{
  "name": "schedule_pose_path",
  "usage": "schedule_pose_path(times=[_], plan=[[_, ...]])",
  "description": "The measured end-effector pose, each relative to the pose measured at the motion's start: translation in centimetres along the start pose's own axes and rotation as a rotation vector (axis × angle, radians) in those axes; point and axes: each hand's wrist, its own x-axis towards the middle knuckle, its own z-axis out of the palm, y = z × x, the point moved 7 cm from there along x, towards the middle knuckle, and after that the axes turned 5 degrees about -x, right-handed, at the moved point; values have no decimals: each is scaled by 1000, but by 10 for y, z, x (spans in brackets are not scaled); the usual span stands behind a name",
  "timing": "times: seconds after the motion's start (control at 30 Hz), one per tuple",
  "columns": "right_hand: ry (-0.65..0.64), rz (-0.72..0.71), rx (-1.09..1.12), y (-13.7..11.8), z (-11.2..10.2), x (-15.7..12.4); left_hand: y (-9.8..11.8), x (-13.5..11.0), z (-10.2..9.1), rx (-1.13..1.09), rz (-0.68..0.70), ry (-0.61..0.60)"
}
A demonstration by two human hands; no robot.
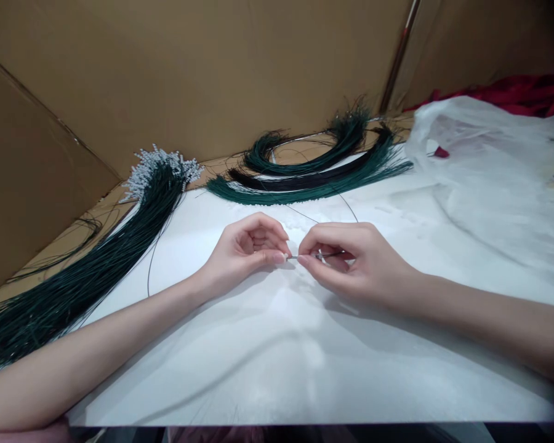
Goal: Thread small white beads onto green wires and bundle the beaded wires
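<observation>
My left hand (pixel 249 249) and my right hand (pixel 346 258) rest close together on a white sheet (pixel 305 344). Both are pinched on one thin dark green wire (pixel 293 257), which bridges the small gap between the fingertips. A tiny white piece shows between my right fingers; what it is I cannot tell. The wire's free length (pixel 346 206) loops away behind my right hand. A long bundle of green wires with white tips (pixel 120 240) lies to the left, beyond my left forearm.
Curved bundles of green and black wires (pixel 314 172) lie at the back of the sheet. A translucent white plastic bag (pixel 489 178) sits on the right, red fabric (pixel 521 92) behind it. Brown cardboard walls (pixel 189 80) enclose the back and left.
</observation>
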Motion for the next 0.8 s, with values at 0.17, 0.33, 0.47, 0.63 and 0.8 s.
schedule_pose_path(times=[0.17,0.33,0.47,0.63,0.8], plan=[[6,-6,-4,-1,-1,0,0,0,1,-4,-5,-9],[7,-15,-6,-1,-1,0,-1,-1,1,-2,3,-11],[-1,-21,-11,-1,0,0,0,-1,1,8,1,-4],[-2,-28,-8,-1,-1,0,1,-1,2,-1,8,-14],[1,-28,-15,-2,0,0,1,-1,3,-7,8,-17]])
